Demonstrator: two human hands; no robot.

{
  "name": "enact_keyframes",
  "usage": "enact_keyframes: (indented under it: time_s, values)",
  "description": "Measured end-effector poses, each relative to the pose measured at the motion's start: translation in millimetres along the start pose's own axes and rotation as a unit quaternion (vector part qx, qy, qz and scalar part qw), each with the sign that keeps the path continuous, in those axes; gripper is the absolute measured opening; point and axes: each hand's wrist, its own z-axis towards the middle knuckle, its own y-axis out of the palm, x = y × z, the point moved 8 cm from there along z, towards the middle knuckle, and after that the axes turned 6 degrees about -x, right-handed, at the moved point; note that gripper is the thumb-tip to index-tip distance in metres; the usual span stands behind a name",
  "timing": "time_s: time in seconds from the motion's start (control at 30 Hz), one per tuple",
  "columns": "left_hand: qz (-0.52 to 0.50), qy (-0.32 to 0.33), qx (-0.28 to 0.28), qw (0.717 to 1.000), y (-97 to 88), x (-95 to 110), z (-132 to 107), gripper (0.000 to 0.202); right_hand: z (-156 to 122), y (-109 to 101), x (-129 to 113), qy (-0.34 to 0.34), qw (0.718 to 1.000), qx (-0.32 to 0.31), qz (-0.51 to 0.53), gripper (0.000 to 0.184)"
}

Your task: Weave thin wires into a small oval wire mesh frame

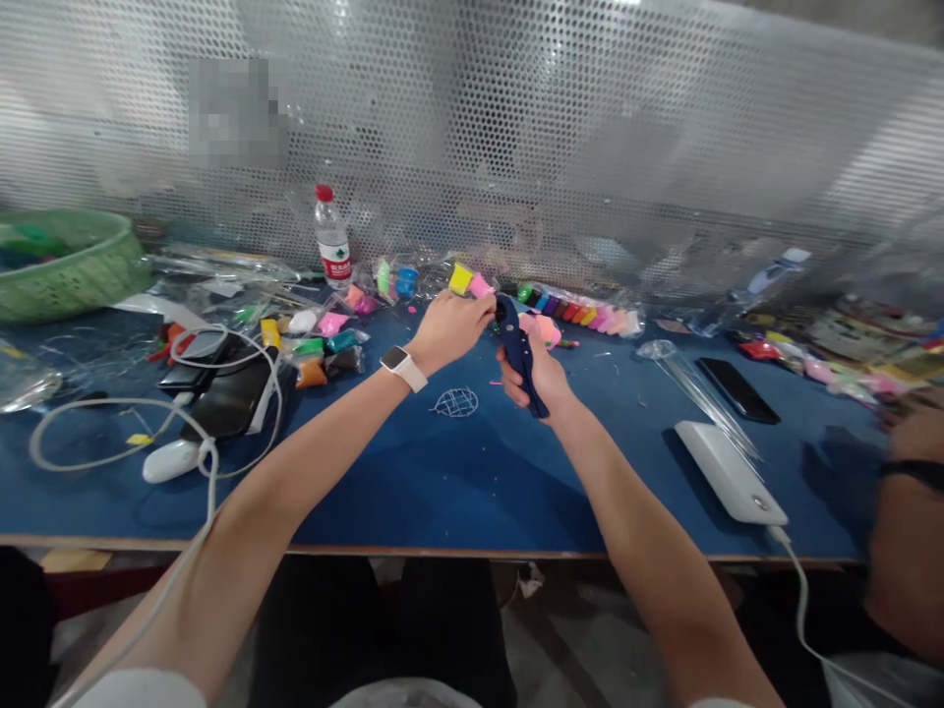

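My right hand [542, 374] is wrapped around a dark blue pliers-like hand tool [518, 359], whose head points up and away from me. My left hand [455, 329], with a watch on its wrist, is closed in a pinch beside the tool's head. What its fingertips hold, if anything, is too small to make out. On the blue table [442, 482], just below and between both hands, lies a leaf-shaped piece of bent silver wire mesh [456, 402]. A pink clay lump [547, 331] sits partly behind my right hand.
Several coloured clay packets [586, 313] line the back, near a water bottle [333, 236]. Cables, a power bank [228, 398] and a green basket [70, 270] are left. On the right are a white power bank [730, 472], a phone [737, 388] and another person's arm [904, 551].
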Motion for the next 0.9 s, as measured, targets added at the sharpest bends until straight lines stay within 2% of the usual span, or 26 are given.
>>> enact_keyframes:
  time_s: [0.13,0.23,0.37,0.5,0.6,0.7,0.8,0.87,0.9]
  values:
    - [0.046,-0.005,-0.027,0.999,6.1,3,2,0.026,4,-12,4,-0.007,0.999,0.020,-0.032,0.083]
    - [0.087,0.004,-0.025,0.996,9.2,3,3,0.029,6,-13,6,0.020,0.999,-0.006,-0.025,0.080]
    - [0.125,0.029,-0.014,0.992,12.7,3,1,0.036,3,-5,7,0.066,0.996,-0.047,0.035,0.079]
    - [0.120,0.047,0.010,0.992,12.5,2,-1,0.041,-2,1,2,0.077,0.993,-0.074,0.057,0.082]
    - [0.075,0.052,0.033,0.995,9.5,-3,-2,0.040,-6,4,-1,0.077,0.991,-0.096,0.054,0.087]
    - [0.017,0.049,0.061,0.997,2.3,-18,-2,0.035,-10,6,0,0.086,0.987,-0.128,0.037,0.089]
    - [-0.042,0.008,0.101,0.994,-10.4,-46,-1,0.023,-12,8,0,0.086,0.981,-0.175,0.003,0.091]
    - [-0.105,-0.025,0.134,0.985,-18.6,-66,0,0.013,-8,-4,-6,0.041,0.986,-0.155,-0.050,0.088]
    - [-0.148,-0.038,0.143,0.978,-20.2,-75,2,0.010,-5,-17,-11,0.005,0.988,-0.116,-0.102,0.083]
